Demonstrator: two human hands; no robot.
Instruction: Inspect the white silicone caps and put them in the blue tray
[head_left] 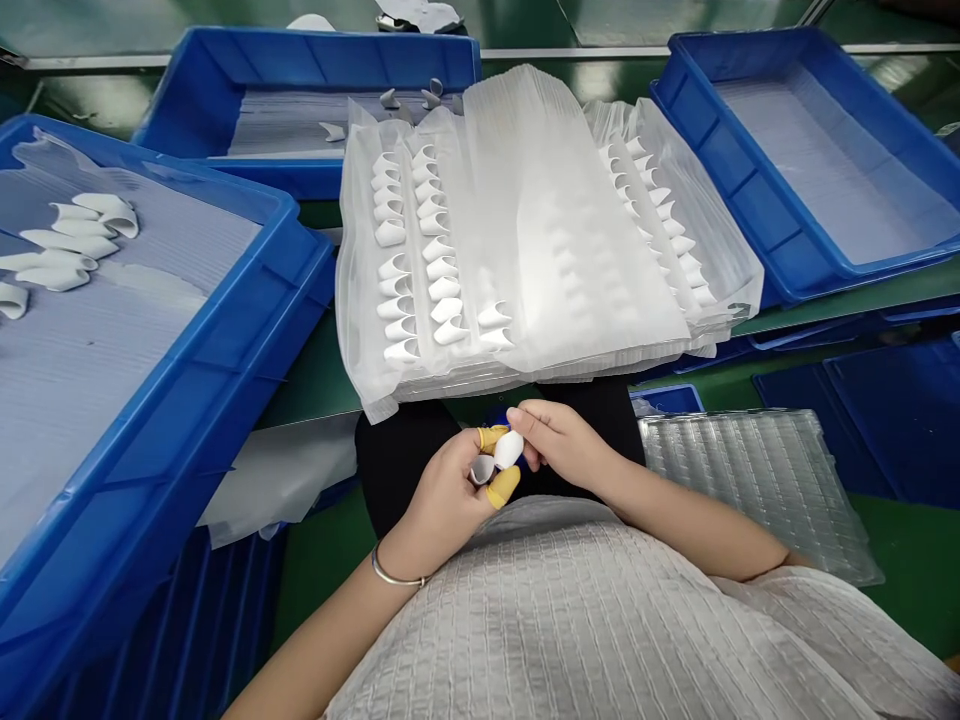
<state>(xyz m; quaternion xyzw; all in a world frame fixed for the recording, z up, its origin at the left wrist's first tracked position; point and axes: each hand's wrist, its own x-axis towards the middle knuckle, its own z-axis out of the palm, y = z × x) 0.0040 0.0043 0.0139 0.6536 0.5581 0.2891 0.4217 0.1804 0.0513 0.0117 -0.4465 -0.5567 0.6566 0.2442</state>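
Note:
Low in front of my lap, my left hand [457,478] wears yellow covers on its thumb and a fingertip. It is closed around two small pieces: a smooth white curved piece [509,449] and a hollow white sleeve-like piece [482,468] with its open end showing. My right hand [559,440] is closed at the upper right of the curved piece, thumb and fingers pressed together. A bit of blue shows by its fingertips; what they pinch is hidden. Just beyond both hands, a clear tray [480,380] under translucent sheets holds rows of similar white pieces [448,308].
A blue bin [247,290] at left holds several loose white pieces [75,240]. Another blue bin [322,60] stands at the back, with a third blue bin [750,200] at right. An empty-looking clear blister tray [750,480] lies low at my right.

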